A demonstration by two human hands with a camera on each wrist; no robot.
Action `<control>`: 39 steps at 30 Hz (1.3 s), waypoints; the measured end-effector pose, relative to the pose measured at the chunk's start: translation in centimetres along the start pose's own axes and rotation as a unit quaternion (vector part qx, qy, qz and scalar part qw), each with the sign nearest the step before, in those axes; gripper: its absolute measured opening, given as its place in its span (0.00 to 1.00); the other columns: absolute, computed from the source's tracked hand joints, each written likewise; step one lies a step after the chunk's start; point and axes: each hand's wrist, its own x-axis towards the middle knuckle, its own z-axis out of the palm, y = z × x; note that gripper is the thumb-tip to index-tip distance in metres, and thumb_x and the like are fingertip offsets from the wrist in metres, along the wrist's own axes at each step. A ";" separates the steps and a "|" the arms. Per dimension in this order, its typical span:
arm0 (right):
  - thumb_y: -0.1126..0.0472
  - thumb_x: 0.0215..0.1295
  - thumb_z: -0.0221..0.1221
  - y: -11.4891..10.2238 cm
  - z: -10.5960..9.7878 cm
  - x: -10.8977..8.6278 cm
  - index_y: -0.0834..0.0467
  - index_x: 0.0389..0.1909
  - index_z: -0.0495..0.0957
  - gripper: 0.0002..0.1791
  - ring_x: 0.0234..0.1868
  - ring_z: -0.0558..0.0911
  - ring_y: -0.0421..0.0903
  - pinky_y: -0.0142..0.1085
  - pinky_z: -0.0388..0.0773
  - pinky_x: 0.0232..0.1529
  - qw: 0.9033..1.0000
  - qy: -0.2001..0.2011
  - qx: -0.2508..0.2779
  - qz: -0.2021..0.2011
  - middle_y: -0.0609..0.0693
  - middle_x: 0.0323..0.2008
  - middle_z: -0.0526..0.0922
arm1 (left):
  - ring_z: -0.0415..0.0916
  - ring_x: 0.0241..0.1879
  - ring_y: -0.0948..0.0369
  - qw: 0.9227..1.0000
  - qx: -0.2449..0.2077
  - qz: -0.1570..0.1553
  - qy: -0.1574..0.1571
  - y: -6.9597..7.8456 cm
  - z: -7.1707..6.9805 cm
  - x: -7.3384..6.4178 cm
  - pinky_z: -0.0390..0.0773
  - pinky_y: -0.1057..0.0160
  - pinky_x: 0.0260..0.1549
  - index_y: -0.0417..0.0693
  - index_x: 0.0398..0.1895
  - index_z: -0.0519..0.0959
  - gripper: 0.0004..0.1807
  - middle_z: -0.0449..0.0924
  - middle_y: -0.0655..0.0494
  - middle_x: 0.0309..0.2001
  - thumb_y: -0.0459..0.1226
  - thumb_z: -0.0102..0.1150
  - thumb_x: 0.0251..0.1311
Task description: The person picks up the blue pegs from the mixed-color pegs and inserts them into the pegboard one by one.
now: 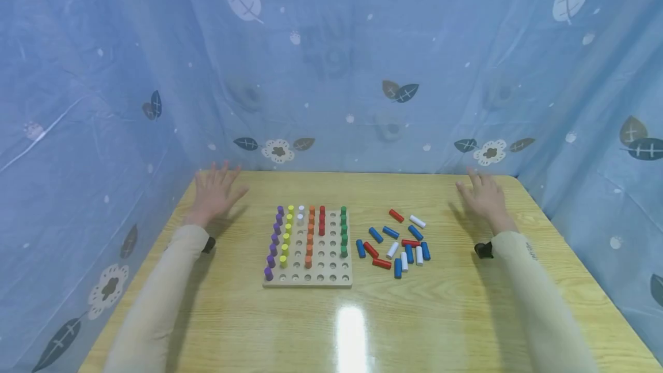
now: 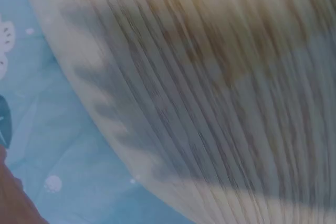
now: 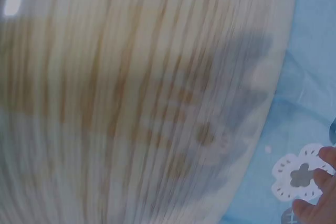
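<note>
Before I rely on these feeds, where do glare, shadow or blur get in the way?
Head view: white glare patch on the table nearer the camera than the pegboard, pegs readable by colour, left grip and right grip slightly blurred; left wrist view: broad shadow, table edge bowed; right wrist view: finger-shaped shadow, small glare spot upper left, streaky grain.

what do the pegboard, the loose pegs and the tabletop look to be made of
Pegboard: probably pale wood, matte, from its plain beige surface.
Loose pegs: painted wood or plastic; smooth, even colours leave it open.
Tabletop: wood or wood-look laminate, glossy, showing grain and a bright reflection.
</note>
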 end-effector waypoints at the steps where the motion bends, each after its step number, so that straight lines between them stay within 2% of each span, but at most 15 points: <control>1: 0.37 0.70 0.30 -0.2 0.1 0.0 0.62 0.72 0.41 0.40 0.64 0.49 0.74 0.69 0.45 0.60 1.000 -0.003 0.005 0.000 0.75 0.66 0.48 | 0.19 0.70 0.44 1.000 -0.003 0.001 -0.002 0.1 0.1 -0.1 0.11 0.37 0.57 0.62 0.73 0.38 0.39 0.29 0.46 0.74 0.58 0.39 0.65; 10: 0.38 0.70 0.35 -1.7 0.6 -0.2 0.61 0.72 0.42 0.40 0.64 0.50 0.75 0.71 0.49 0.58 0.998 -0.036 0.057 -0.001 0.76 0.66 0.47 | 0.21 0.71 0.44 0.998 -0.045 0.014 -0.033 1.1 0.5 -1.0 0.10 0.37 0.56 0.62 0.73 0.38 0.36 0.26 0.51 0.74 0.57 0.36 0.67; 16: 0.39 0.70 0.37 -1.8 0.6 -0.5 0.60 0.72 0.42 0.39 0.64 0.51 0.74 0.70 0.50 0.58 0.995 -0.048 0.091 0.004 0.75 0.66 0.49 | 0.25 0.71 0.40 0.993 -0.090 0.017 -0.068 2.2 0.6 -1.8 0.13 0.35 0.58 0.57 0.74 0.41 0.36 0.29 0.46 0.74 0.56 0.37 0.67; 23: 0.43 0.70 0.43 -2.1 0.6 -0.8 0.62 0.71 0.46 0.38 0.59 0.62 0.72 0.66 0.61 0.55 0.990 -0.055 0.124 -0.028 0.75 0.62 0.58 | 0.26 0.71 0.41 0.988 -0.128 0.031 -0.084 3.6 0.4 -2.3 0.16 0.35 0.60 0.56 0.73 0.45 0.36 0.32 0.45 0.74 0.53 0.42 0.67; 27: 0.44 0.70 0.45 -2.5 0.6 -1.1 0.62 0.71 0.48 0.37 0.57 0.64 0.72 0.65 0.64 0.53 0.987 -0.068 0.141 -0.034 0.75 0.61 0.60 | 0.26 0.71 0.42 0.985 -0.144 0.041 -0.087 3.8 0.5 -2.6 0.18 0.35 0.60 0.56 0.73 0.45 0.37 0.32 0.46 0.74 0.52 0.46 0.65; 34: 0.48 0.70 0.47 -3.1 0.8 -1.5 0.64 0.70 0.51 0.36 0.54 0.69 0.70 0.62 0.68 0.52 0.984 -0.083 0.149 -0.045 0.74 0.57 0.65 | 0.28 0.71 0.43 0.982 -0.148 0.049 -0.107 3.6 1.1 -2.9 0.22 0.33 0.61 0.55 0.73 0.45 0.40 0.33 0.48 0.74 0.56 0.47 0.63; 39: 0.49 0.70 0.48 -3.7 0.8 -1.7 0.65 0.69 0.53 0.34 0.50 0.72 0.69 0.60 0.71 0.49 0.984 -0.075 0.151 -0.056 0.73 0.55 0.67 | 0.33 0.71 0.40 0.980 -0.149 0.058 -0.119 4.0 1.0 -3.1 0.28 0.31 0.61 0.54 0.73 0.45 0.41 0.36 0.47 0.74 0.53 0.51 0.62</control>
